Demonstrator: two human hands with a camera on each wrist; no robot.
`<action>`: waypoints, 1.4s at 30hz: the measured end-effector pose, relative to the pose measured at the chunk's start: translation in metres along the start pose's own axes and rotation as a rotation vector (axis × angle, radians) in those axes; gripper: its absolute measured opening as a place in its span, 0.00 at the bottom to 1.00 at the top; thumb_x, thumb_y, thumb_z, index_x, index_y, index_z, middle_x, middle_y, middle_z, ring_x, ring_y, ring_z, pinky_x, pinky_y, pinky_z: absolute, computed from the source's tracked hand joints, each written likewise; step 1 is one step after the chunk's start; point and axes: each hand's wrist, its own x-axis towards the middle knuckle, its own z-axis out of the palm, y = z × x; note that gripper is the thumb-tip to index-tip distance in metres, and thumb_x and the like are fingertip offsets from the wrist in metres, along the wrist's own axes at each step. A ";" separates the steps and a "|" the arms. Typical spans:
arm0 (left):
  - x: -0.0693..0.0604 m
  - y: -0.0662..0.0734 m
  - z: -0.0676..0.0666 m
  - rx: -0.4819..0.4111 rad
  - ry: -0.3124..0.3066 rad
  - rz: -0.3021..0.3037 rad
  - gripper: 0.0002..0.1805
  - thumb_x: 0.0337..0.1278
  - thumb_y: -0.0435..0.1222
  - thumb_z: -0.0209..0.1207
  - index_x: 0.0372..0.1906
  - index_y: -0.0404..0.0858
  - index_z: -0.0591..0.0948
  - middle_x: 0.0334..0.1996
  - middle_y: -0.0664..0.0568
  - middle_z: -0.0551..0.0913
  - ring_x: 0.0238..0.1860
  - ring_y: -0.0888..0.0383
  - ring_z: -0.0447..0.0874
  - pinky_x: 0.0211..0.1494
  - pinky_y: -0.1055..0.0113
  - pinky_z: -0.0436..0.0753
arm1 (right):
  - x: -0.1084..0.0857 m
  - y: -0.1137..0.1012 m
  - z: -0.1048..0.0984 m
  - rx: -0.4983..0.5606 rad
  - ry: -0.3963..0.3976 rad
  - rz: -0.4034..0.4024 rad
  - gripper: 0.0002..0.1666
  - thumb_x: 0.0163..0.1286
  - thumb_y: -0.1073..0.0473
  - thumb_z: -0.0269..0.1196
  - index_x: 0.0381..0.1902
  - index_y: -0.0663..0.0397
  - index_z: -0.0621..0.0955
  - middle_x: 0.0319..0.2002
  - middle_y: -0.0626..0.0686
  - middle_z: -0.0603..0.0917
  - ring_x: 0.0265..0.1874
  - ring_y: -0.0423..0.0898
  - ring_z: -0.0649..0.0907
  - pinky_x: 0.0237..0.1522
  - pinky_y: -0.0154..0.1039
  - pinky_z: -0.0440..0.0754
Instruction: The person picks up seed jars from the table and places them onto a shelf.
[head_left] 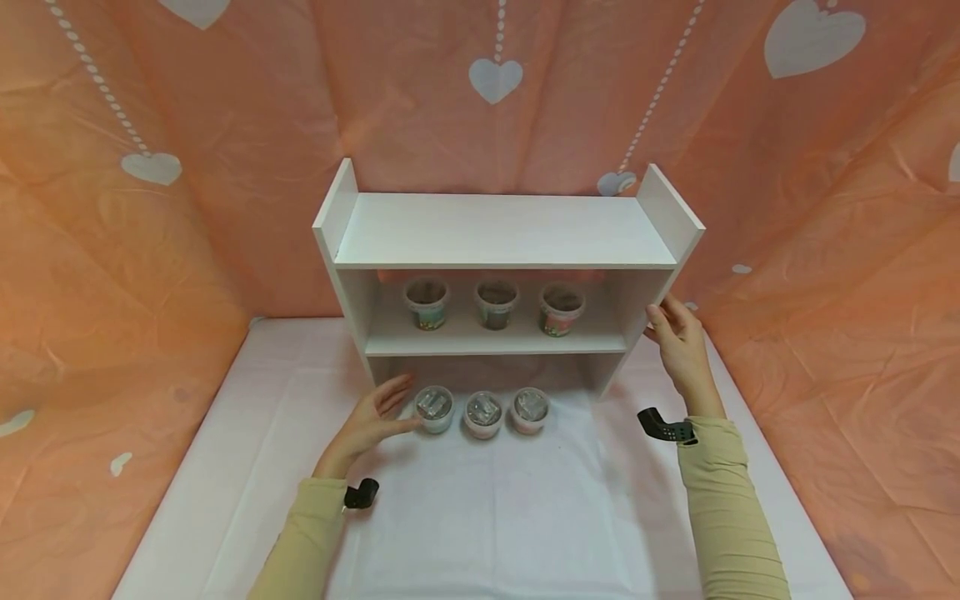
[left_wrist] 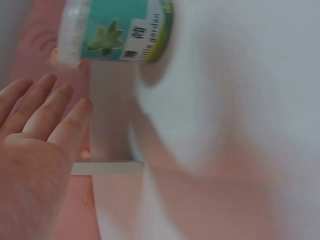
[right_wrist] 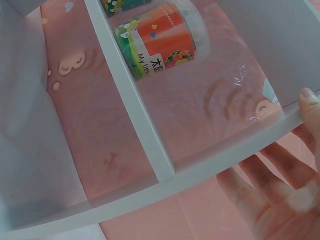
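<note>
A white two-tier shelf (head_left: 495, 343) stands at the back of the table. My right hand (head_left: 681, 350) holds its right side panel, with the thumb at the front edge and the fingers along the outer face, as the right wrist view also shows. In front of the shelf stand three small lidded cups: a left cup (head_left: 435, 422), a middle cup (head_left: 482, 429) and a right cup (head_left: 529, 423). My left hand (head_left: 369, 425) is beside the left cup, fingers extended. In the left wrist view that cup (left_wrist: 107, 35) has a teal label with a green plant.
Three more cups stand on the middle shelf board: a teal one (head_left: 429, 315), a greenish one (head_left: 496, 315) and a red one (head_left: 557, 321). A white cloth (head_left: 480, 533) covers the table. An orange curtain (head_left: 420, 108) with hearts hangs behind and at both sides.
</note>
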 end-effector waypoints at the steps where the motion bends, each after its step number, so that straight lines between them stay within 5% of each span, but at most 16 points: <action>1: 0.000 -0.002 0.000 0.001 -0.003 -0.004 0.46 0.45 0.24 0.69 0.70 0.25 0.57 0.69 0.31 0.57 0.70 0.36 0.52 0.70 0.46 0.54 | 0.000 0.000 0.000 0.003 -0.001 0.002 0.29 0.75 0.56 0.53 0.70 0.58 0.66 0.62 0.58 0.72 0.54 0.39 0.76 0.49 0.27 0.78; 13: 0.004 -0.022 0.006 0.014 -0.030 -0.046 0.49 0.44 0.24 0.70 0.71 0.25 0.55 0.70 0.31 0.55 0.70 0.36 0.51 0.70 0.49 0.56 | 0.000 -0.001 0.001 0.007 0.005 0.010 0.28 0.75 0.56 0.53 0.70 0.57 0.66 0.63 0.60 0.72 0.53 0.39 0.77 0.49 0.29 0.79; 34: 0.009 -0.031 0.015 0.022 -0.019 -0.037 0.47 0.44 0.23 0.70 0.69 0.23 0.57 0.68 0.30 0.59 0.67 0.34 0.58 0.68 0.48 0.61 | 0.000 0.001 0.000 0.054 0.001 -0.009 0.28 0.75 0.59 0.53 0.69 0.60 0.67 0.57 0.49 0.75 0.53 0.37 0.76 0.48 0.26 0.78; 42: 0.010 -0.034 0.016 0.030 0.005 -0.083 0.47 0.44 0.25 0.71 0.70 0.29 0.60 0.67 0.33 0.61 0.67 0.37 0.59 0.68 0.51 0.62 | 0.000 0.000 0.000 0.068 -0.002 -0.013 0.28 0.75 0.59 0.53 0.69 0.61 0.65 0.61 0.60 0.72 0.52 0.37 0.77 0.47 0.27 0.79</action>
